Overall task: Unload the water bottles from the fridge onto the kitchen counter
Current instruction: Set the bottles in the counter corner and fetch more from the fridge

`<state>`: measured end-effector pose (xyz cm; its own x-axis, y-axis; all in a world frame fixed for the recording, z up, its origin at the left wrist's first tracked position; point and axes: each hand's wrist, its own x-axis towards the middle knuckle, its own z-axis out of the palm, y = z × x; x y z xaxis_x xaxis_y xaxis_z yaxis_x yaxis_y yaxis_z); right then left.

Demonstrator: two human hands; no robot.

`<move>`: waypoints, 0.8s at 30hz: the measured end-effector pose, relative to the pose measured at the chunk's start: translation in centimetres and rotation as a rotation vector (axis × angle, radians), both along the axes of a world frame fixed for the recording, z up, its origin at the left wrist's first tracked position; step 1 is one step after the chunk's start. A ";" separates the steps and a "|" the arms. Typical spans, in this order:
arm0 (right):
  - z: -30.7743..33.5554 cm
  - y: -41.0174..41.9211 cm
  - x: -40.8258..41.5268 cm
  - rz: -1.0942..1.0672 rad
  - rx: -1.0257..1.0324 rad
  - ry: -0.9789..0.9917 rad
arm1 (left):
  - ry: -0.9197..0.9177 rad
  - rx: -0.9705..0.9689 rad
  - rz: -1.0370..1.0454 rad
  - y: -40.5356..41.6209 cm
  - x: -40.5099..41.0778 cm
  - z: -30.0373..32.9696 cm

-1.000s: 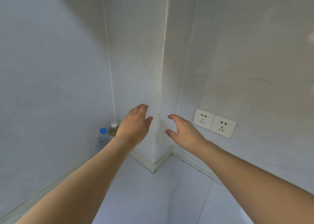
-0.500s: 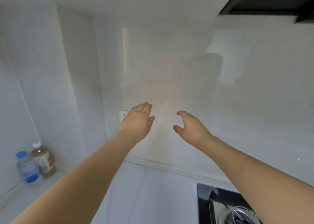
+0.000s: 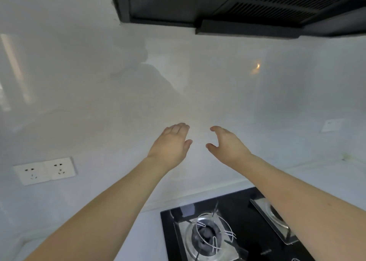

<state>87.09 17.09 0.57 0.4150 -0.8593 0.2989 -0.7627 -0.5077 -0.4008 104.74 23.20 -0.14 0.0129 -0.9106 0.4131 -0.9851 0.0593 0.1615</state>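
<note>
We see both arms stretched out in front of us, and both hands hold nothing. Our left hand [image 3: 171, 144] is spread wide, with the fingers nearly straight and the thumb sticking out to the side. Our right hand [image 3: 227, 144] is wide too, with the fingers and thumb bent a little, like a loose letter C. The two hands are near each other but do not touch. They are up in the air in front of the shiny white wall [image 3: 118, 94].

A lot looks different from half a second ago. Back then we saw two bottles standing in the corner on the left, on the white desk [image 3: 150, 231]. One had a blue cap and one had a white cap. Now we cannot see those bottles at all, because our view has swung to the right. We cannot see the fridge either.

The black stove [image 3: 233, 227] was only peeking in at the bottom before. Now we see much more of it, with a round burner [image 3: 206, 234] under the wire legs and part of a second burner below our right arm. The dark hood [image 3: 227, 5] fills the top of the view now. A white double socket [image 3: 45, 170] sits on the wall to the left. Our hands look about the same as before.
</note>
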 end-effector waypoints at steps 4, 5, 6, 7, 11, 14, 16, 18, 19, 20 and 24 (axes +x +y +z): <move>0.0 -0.6 -8.5 -0.111 0.005 -0.017 | 0.005 -0.011 -0.086 -2.8 -7.1 0.7; 0.0 -0.6 -10.5 -0.134 0.007 -0.018 | 0.002 -0.013 -0.110 -3.3 -9.0 0.8; 0.0 -0.7 -12.9 -0.156 0.004 -0.018 | 0.000 -0.008 -0.139 -3.8 -11.2 0.9; 0.2 -0.7 -15.4 -0.180 0.007 -0.016 | -0.007 -0.002 -0.166 -4.3 -13.6 1.0; 0.5 -0.4 -25.7 -0.289 0.015 -0.002 | -0.037 0.009 -0.250 -6.1 -22.8 1.3; 0.6 0.0 -33.3 -0.375 0.007 0.016 | -0.039 0.011 -0.312 -7.1 -29.9 1.4; 0.6 0.8 -39.3 -0.445 0.008 0.020 | -0.042 0.015 -0.371 -7.6 -35.8 1.3; 0.5 1.3 -43.2 -0.489 0.004 0.027 | -0.025 0.015 -0.409 -8.0 -39.8 1.3; 0.6 2.0 -46.5 -0.530 0.002 0.032 | -0.026 0.004 -0.451 -8.1 -43.3 1.4; 0.6 2.3 -48.6 -0.551 -0.005 0.039 | -0.030 0.001 -0.473 -8.2 -45.6 1.4; 0.9 3.7 -56.1 -0.633 -0.017 0.043 | -0.037 -0.037 -0.566 -8.4 -54.2 2.0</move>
<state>30.94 20.81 1.43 -0.1601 -0.9374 0.3091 -0.9325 0.0410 -0.3587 50.58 14.80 1.83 -0.4879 -0.7564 0.4356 -0.8033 0.5843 0.1149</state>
